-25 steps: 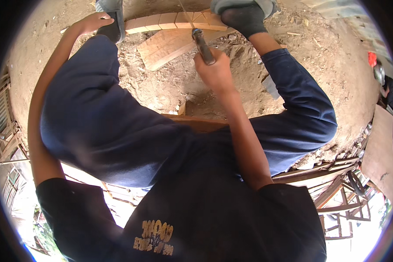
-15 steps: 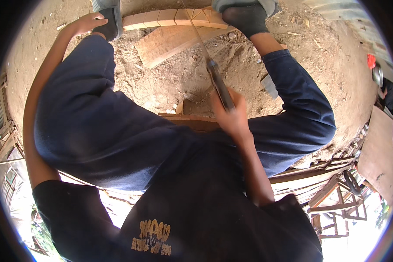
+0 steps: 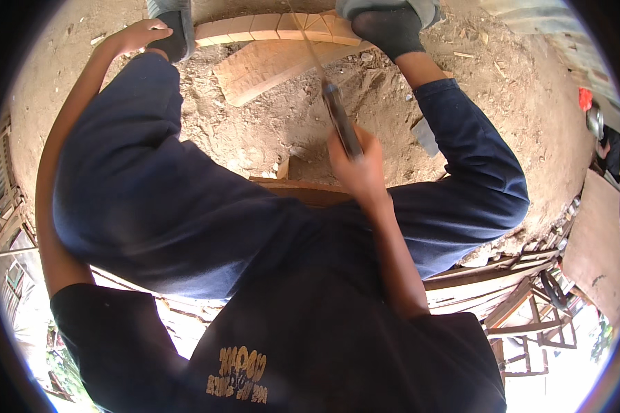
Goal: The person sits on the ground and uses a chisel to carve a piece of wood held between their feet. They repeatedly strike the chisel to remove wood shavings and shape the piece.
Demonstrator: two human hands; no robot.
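The dirt ground [image 3: 448,124] is loose and littered, so a poor footing under the wood could let it rock or slide as the blade drags. The wooden strip [image 3: 262,27], scored crosswise, might then shift out of line or split along a score if pushed too hard. The right foot [image 3: 389,29] sits at the strip's right end; a blade jumping sideways could reach it. The long-bladed tool [image 3: 341,117], probably a saw, is blurred along its thin blade, so I cannot tell whether it bites into the wood or only passes over it.

The strip lies toward the ground's far side, between the feet and beyond the far edge of a loose board [image 3: 265,69]; both hands are on its near side, the left one off past its left end. The tool reaches from the right hand [image 3: 358,164], clenched around its dark handle, over the strip right of its middle. The left hand [image 3: 136,37] is relaxed beside the left shoe [image 3: 177,34], grasping nothing that shows.
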